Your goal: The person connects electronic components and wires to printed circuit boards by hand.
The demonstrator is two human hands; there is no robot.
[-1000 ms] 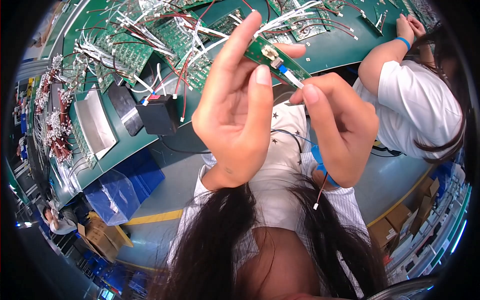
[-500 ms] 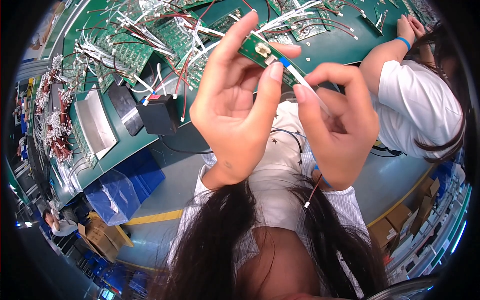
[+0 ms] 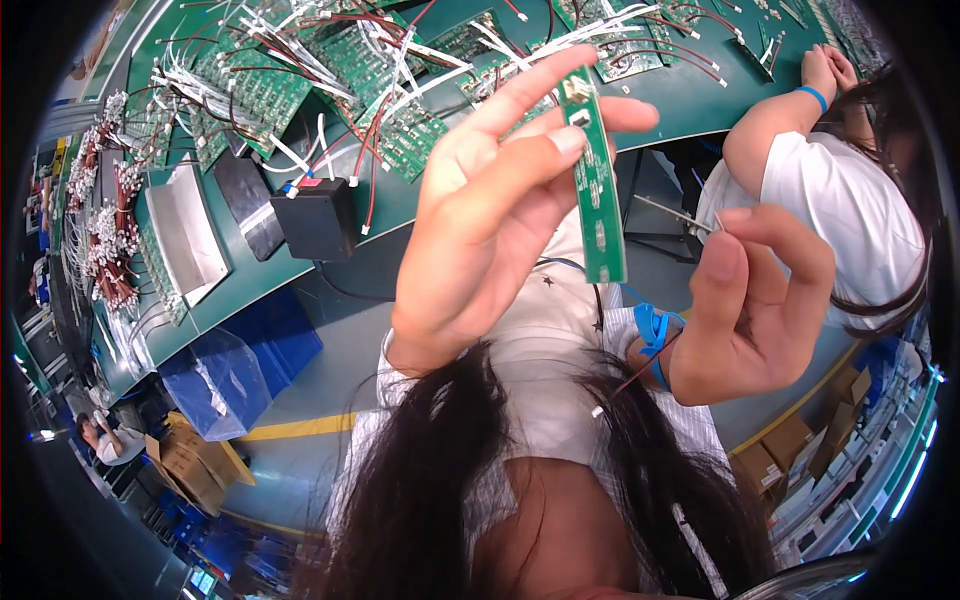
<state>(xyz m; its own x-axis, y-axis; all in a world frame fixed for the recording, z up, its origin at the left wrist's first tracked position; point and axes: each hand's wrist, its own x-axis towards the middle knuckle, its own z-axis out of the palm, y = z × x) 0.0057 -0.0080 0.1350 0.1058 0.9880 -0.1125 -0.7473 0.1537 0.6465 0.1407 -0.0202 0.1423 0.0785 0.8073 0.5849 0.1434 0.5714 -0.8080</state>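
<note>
Blue bin: under the green bench; contents hidden
Clear bag: beside the bin; contents not discernible
Left hand: raised, fingers long; thumb and fingertips clamped on the narrow green circuit strip
Strip: upright, held high between both hands, above the person's lap
Right hand: just beside the strip, apart from it; thumb and forefinger pinched on a thin wire
Bench: strewn with wired circuit boards; a black box at its edge

Single head fisheye, looking down, close over green workbench, rim perhaps warped
</note>
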